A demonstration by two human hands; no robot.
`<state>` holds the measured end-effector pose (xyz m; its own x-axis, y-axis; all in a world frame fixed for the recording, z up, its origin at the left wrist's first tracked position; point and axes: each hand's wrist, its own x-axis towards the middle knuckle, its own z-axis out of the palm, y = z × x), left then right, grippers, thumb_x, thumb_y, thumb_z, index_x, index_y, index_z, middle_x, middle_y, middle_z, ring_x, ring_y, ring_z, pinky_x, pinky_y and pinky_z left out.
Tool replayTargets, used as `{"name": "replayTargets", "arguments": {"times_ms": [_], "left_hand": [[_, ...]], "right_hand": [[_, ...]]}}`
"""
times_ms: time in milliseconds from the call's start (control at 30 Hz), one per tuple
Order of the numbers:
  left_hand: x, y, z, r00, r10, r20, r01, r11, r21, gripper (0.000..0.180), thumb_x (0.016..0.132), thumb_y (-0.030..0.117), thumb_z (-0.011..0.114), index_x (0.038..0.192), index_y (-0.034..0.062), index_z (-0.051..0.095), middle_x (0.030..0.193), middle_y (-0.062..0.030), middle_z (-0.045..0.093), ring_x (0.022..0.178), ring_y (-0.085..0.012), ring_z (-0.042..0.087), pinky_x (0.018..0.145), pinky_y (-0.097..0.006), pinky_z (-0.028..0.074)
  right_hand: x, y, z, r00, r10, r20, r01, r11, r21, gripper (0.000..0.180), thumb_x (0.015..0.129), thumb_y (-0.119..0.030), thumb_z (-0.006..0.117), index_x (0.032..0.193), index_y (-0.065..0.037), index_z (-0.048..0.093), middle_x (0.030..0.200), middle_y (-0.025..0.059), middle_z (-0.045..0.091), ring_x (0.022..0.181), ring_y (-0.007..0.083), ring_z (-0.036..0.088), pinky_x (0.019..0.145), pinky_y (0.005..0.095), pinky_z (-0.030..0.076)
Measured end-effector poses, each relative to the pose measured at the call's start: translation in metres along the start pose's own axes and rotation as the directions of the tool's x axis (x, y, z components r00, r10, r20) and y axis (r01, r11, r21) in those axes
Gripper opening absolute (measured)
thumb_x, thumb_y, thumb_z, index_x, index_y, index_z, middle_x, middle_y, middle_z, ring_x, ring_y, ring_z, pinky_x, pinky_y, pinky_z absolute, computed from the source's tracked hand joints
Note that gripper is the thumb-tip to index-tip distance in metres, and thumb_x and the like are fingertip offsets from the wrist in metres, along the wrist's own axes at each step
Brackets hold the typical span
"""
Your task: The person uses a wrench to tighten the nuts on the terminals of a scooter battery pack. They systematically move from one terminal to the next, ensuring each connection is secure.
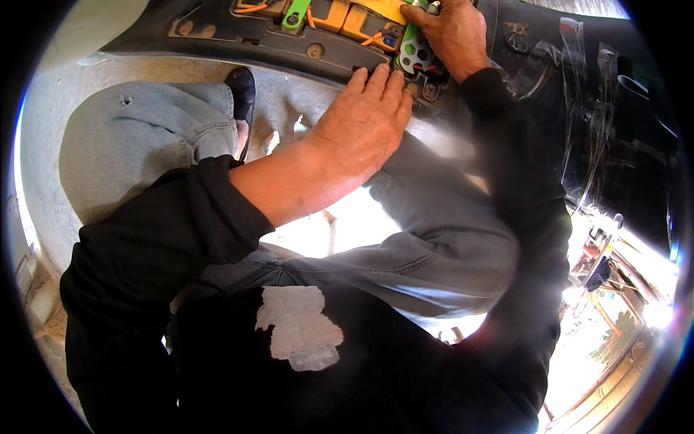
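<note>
Working at a green holed plate (pixel 412 54) at the top of the view, at the right end of a row of yellow blocks (pixel 331 14) in a long black panel (pixel 278 52). Seeming to be partway along: showing blocks and orange wires (pixel 371 38) already lying in the panel, with the area around the plate perhaps left to finish. Not revealing whether fixing or freeing the plate.

Reaching over its upper right with the right hand (pixel 457 36), laying the thumb toward the top edge; hiding the other fingertips, so unable to tell whether pinching or merely pressing. Resting the left hand (pixel 365 123) just below, palm down, with fingers nearly together, slightly parted at the tips, touching the panel's near edge, gripping nothing visible.

Farther out, spreading legs in jeans (pixel 144 141), with a dark shoe (pixel 243 94) showing.
</note>
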<state>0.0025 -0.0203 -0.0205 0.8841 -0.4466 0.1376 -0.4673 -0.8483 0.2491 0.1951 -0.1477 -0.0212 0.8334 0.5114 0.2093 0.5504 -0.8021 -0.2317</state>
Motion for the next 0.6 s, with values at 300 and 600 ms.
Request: {"name": "replayTargets", "arguments": {"times_ms": [300, 600], "left_hand": [[-0.001, 0.001, 0.000, 1.000, 0.001, -0.002, -0.001, 1.000, 0.031, 0.057, 0.089, 0.015, 0.064, 0.138, -0.0124, 0.052, 0.144, -0.0315, 0.052, 0.139, -0.0429, 0.049, 0.117, -0.051, 0.037], [0.000, 0.005, 0.002, 0.999, -0.012, 0.032, 0.010, 0.999, 0.052, 0.064, 0.087, 0.019, 0.070, 0.140, -0.0113, 0.050, 0.146, -0.0319, 0.050, 0.141, -0.0424, 0.047, 0.120, -0.050, 0.034]], "right_hand": [[0.005, -0.002, 0.000, 0.997, -0.077, 0.015, 0.076, 0.996, 0.044, 0.047, 0.080, -0.033, 0.083, 0.102, 0.007, 0.073, 0.100, 0.0314, 0.067, 0.089, 0.0434, 0.068, 0.078, 0.0482, 0.055], [0.032, -0.039, 0.013, 0.705, -0.684, 0.188, 0.613, 0.721, 0.323, 0.031, 0.087, -0.024, 0.074, 0.110, -0.004, 0.066, 0.097, 0.0230, 0.062, 0.085, 0.0437, 0.064, 0.076, 0.0500, 0.053]]}}
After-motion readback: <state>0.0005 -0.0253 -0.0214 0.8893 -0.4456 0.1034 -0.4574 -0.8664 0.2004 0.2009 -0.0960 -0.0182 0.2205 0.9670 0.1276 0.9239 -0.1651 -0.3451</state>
